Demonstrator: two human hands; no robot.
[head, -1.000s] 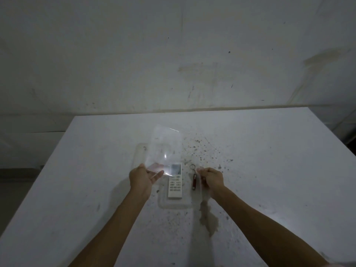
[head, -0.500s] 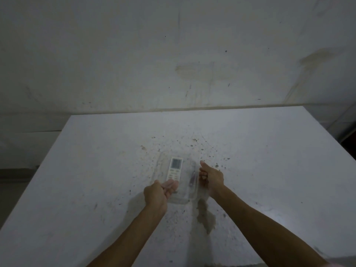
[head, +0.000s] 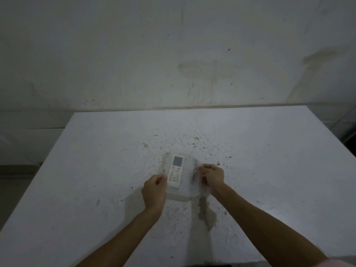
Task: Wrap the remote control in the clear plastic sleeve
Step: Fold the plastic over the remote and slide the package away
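Remote control [head: 175, 174] – white, face-up under clear sleeve [head: 180, 194] | both hands – left [head: 154, 191], right [head: 212, 177] – pinching sleeve edges

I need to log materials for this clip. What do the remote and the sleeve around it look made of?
The remote looks like white matte hard plastic, with a grey screen. The sleeve looks like thin clear glossy plastic film: the speckled table shows through it.

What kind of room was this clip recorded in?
Probably a bare utility or storage room: a stained, scuffed white wall, a speckled, dirty white table, dim light, and only a white remote control in clear plastic.
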